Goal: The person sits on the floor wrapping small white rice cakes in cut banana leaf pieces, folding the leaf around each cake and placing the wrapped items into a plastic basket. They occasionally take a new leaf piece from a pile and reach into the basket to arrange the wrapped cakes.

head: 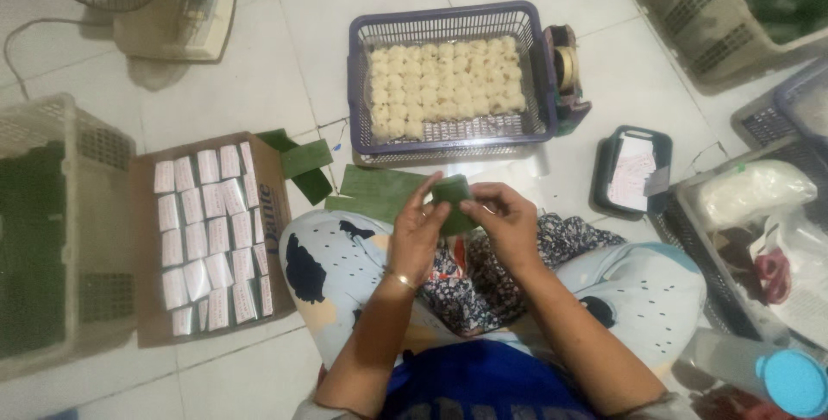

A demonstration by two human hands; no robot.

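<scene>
While hands [461, 222] fold a leaf [453, 200], floor surrounds.

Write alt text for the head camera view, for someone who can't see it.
Seen from above, a seated person's left hand and right hand fold a green leaf parcel over their lap. Ahead on the tiled floor sits a purple basket of pale square cakes, and to the left a cardboard box holds rows of white-wrapped pieces.
</scene>
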